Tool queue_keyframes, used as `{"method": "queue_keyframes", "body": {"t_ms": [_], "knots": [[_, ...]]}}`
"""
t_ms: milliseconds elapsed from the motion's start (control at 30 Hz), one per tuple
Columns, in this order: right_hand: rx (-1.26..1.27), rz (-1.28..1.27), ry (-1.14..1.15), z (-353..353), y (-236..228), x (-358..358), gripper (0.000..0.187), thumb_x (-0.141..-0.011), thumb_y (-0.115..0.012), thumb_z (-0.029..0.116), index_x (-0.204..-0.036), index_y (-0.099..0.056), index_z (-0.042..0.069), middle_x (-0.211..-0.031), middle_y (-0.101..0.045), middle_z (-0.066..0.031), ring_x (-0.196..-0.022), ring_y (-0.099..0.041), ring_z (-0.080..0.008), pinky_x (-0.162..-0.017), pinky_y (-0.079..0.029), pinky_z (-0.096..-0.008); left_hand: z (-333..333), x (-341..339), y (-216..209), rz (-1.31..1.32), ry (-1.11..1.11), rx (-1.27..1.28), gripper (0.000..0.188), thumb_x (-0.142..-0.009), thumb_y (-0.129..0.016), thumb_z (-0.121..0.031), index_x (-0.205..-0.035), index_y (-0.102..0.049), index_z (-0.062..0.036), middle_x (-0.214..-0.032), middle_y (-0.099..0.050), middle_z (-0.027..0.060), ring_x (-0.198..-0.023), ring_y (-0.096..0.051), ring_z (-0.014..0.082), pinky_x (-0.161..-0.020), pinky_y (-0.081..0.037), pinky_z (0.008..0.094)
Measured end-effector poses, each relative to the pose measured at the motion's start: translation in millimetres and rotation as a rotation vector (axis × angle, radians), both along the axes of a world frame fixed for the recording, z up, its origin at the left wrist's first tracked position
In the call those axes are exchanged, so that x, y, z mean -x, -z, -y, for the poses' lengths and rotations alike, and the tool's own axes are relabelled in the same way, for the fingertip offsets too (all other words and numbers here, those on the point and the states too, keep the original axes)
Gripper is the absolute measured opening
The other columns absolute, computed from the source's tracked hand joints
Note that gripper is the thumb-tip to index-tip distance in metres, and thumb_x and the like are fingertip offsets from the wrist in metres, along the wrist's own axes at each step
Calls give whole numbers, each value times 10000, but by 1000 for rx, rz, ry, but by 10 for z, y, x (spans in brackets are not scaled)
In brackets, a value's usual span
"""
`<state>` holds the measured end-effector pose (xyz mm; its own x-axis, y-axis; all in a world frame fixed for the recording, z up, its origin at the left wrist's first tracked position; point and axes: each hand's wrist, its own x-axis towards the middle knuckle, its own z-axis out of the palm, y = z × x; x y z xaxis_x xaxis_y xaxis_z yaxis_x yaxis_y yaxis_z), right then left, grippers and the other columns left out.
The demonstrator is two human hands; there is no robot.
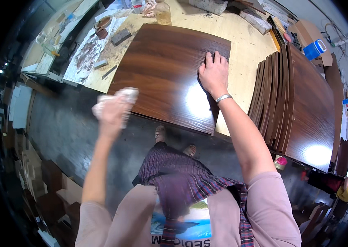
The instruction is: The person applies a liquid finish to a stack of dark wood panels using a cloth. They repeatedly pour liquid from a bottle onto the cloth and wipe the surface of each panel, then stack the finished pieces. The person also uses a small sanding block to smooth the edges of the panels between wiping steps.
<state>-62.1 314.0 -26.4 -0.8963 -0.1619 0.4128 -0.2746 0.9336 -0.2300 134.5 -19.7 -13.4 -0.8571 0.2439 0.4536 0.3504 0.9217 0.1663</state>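
A dark brown wood-grain panel [161,70] lies flat on the pale workbench [242,82], its near edge at the bench front. My left hand [112,113], smeared by motion, is closed round a whitish cloth [129,95] at the panel's near left corner. Whether the cloth touches the panel there I cannot tell. On the panel's right side rests my right hand [214,74], palm down with fingers stretched out, holding nothing. A metal bracelet circles that wrist.
Several similar brown panels [310,103] stand on edge in a stack at the right. A blue-and-white container [315,49] is behind them. At the back left are a bottle [163,14], a dark block [120,37], a small brown pot [102,32] and stained white paper [84,61].
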Motion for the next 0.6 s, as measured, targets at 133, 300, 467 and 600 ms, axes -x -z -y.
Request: {"method": "queue_keyframes", "body": {"t_ms": [133,300,467,600], "knots": [[-10,29,8,115,-88,-10,522,-898,-536,244,-1350,-556,-17,-1433,-488,-266,-1294,-456,-375,-1129,-319,-477,879,12,-290,-53,-478,-291,303,-919,-606,-5,-1197,-715,-53,-1254,-654,146,-1103,-623,282,-951,-503,376],[2,18,12,2,-20,25,489,-895,-543,231,-1329,-584,8,-1441,-496,-237,-1306,-450,-369,-1127,-344,-454,-513,659,-589,-99,88,-436,238,-862,-718,-109,-1091,-737,-48,-1125,-697,155,-1061,-650,307,-859,-523,377],[398,271,-143,217,-260,-264,522,-981,-550,349,-1429,-532,80,-1546,-403,-198,-1408,-351,-371,-1180,-283,-458,-23,1017,-606,85,240,-592,287,-840,-705,-25,-1126,-730,-27,-1218,-695,132,-1187,-617,293,-1023,-472,366],[121,382,-353,846,-516,-721,649,-804,-721,425,-1377,-589,151,-1551,-376,-211,-1440,-284,-443,-1190,-238,-546,1519,1384,203,102,-241,-560,273,-843,-692,-45,-1113,-711,-9,-1166,-696,161,-1070,-646,344,-970,-498,402]]}}
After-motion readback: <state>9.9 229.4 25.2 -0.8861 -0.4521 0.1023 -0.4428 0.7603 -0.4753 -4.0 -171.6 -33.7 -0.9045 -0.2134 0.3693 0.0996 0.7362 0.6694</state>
